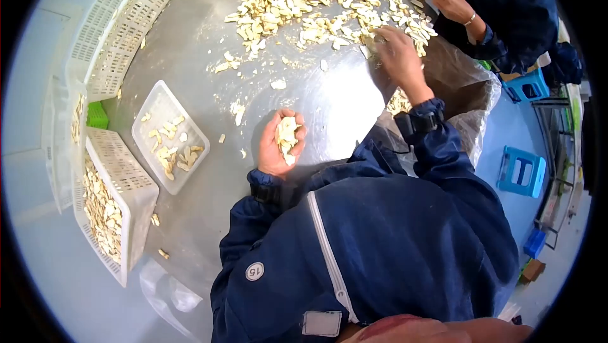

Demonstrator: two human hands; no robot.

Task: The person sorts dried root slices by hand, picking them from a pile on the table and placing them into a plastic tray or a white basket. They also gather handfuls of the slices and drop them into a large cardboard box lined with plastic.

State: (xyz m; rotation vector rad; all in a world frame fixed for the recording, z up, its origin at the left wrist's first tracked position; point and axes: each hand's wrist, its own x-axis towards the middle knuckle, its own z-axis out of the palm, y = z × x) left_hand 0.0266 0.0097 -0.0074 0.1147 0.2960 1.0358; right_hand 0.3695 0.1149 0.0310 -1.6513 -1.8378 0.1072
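Observation:
My left hand (271, 150) is closed around a small handful of pale dried slices (287, 135), palm up over the metal table (190, 64). My right hand (401, 59) reaches out at the near right edge of a big heap of the same cream-coloured slices (285, 1). Motion smears its fingers, and they overlap the slices there. Beneath my right forearm, more slices show near a clear plastic liner (472, 83). Loose slices and crumbs are scattered between the heap and my left hand.
To the left lies a shallow white tray (142, 129) with a few slices. A white perforated basket (140, 200) full of slices stands beyond it; another basket (130, 32) is further up. A co-worker's hands (453, 4) hold a slice at upper right. Blue stools (522, 172) stand on the floor.

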